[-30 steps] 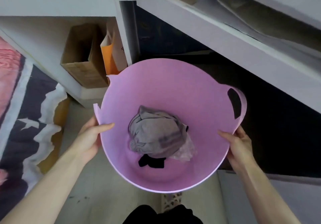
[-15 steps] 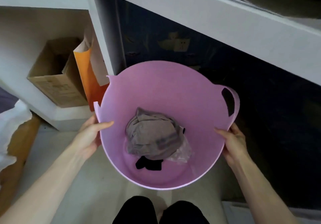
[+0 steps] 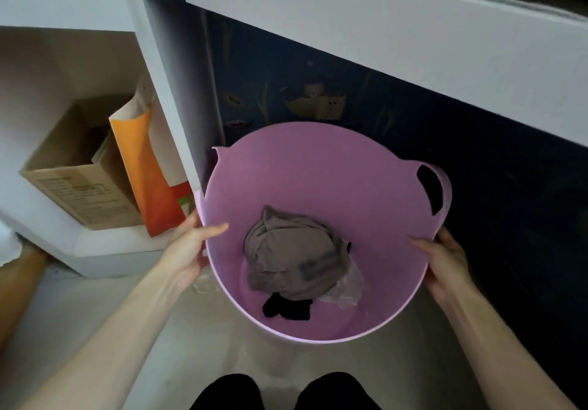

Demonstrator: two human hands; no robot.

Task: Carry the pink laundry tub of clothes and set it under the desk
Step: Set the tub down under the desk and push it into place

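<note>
The pink laundry tub (image 3: 305, 167) fills the middle of the head view, held just in front of the dark opening under the white desk (image 3: 381, 34). Grey clothes (image 3: 292, 260), a black item and a bit of clear plastic lie in its bottom. My left hand (image 3: 191, 247) grips the tub's left rim, thumb inside. My right hand (image 3: 448, 263) grips the right rim just below the loop handle (image 3: 442, 190). The tub's far edge sits beside the desk's white side panel (image 3: 178, 97).
A cardboard box (image 3: 76, 167) and an orange-and-white paper bag (image 3: 149, 174) stand on a low white shelf to the left of the side panel. A wall socket (image 3: 331, 107) shows on the dark blue wall under the desk. My knees are at the bottom edge.
The view has dropped lower and closer to the desk opening. The tub has moved forward toward the space under the desk, with both hands keeping the same grip.
</note>
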